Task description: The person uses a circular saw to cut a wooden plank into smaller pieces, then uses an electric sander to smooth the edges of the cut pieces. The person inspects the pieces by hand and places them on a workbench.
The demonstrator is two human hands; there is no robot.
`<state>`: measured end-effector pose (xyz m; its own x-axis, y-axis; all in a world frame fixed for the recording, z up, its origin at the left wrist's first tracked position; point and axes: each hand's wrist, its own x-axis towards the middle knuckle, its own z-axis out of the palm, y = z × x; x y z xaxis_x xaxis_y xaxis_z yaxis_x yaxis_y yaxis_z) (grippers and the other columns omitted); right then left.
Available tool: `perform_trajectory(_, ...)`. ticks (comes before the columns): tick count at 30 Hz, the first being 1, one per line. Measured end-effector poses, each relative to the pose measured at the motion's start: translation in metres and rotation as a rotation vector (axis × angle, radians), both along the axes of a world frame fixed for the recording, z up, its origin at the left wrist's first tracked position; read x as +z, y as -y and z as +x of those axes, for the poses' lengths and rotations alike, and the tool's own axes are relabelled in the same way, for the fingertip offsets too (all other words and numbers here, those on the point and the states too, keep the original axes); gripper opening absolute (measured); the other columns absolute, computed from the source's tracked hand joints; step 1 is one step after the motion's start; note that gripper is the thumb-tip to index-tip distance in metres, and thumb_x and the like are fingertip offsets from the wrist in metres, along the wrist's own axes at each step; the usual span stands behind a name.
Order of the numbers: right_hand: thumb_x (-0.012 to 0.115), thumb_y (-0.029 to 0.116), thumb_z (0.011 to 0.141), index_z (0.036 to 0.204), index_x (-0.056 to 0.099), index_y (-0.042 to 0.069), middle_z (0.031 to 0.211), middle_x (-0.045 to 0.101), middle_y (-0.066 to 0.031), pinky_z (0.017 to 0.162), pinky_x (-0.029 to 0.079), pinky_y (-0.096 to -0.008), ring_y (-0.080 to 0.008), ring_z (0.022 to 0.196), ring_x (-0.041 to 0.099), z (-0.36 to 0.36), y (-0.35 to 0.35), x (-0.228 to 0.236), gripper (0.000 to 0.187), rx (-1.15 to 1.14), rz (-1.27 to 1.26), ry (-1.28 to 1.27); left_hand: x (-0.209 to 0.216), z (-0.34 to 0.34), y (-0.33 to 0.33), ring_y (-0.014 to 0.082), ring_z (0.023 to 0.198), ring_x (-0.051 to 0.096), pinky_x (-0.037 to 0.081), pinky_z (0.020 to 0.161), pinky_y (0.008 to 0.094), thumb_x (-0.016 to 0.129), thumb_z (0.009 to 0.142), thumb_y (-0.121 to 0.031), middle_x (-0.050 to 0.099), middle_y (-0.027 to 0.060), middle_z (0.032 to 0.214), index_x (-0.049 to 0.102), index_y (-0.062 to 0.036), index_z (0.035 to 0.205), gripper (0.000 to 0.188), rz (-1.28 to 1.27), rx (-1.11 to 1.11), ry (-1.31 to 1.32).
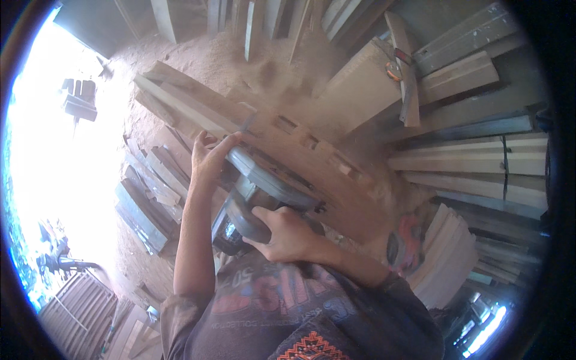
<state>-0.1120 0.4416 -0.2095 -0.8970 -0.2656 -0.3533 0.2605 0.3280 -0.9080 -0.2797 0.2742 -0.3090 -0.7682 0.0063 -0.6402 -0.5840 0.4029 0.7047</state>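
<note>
In front of my body is a circular saw point(267, 180) with a long grey guard, resting on a sawdust-covered wooden workpiece. My right hand point(288, 237) is wrapped round its dark rear handle. Just ahead of the saw, my left hand point(210, 157) grips the edge of a pale wooden beam point(186, 107), its thumb lying across the top by the guard's front end. The beam slants from the upper left toward the middle. Beside it runs a plank with several rectangular notches point(310, 142). The blade and the saw's underside are hidden.
Wood offcuts point(141, 210) lie to the left on the sawdusty ground. Stacked boards point(468, 162) fill the right side, and more planks stand at the back. An orange tape measure point(393, 72) sits on a board at upper right. A blurred red-and-black object point(408, 243) lies right of me.
</note>
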Motion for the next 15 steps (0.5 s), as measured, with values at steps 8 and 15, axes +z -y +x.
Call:
perform_trajectory(8,0.083,0.021,0.089,0.108,0.064,-0.004,0.083,0.072,-0.0305,0.075,0.06,-0.0498,-0.0465,0.086,0.076,0.006,0.004,-0.007,0.036,0.008,0.02,-0.075,0.005,0.001,0.004,0.0383,0.118,0.069,0.056,0.094,0.0452,0.09,0.075,-0.053,0.065,0.0296,0.132,0.036,0.011,0.16,0.12,-0.021,-0.036,-0.008)
perform_trajectory(15,0.082,0.02,0.09,0.108,0.063,-0.004,0.084,0.072,-0.0317,0.076,0.059,-0.0511,-0.0472,0.088,0.076,0.009,0.005,-0.008,0.035,0.015,0.004,-0.075,0.012,0.003,0.005,0.0365,0.115,0.07,0.056,0.092,0.0436,0.089,0.077,-0.051,0.067,0.0289,0.13,0.042,0.0132,0.156,0.112,-0.023,-0.044,-0.002)
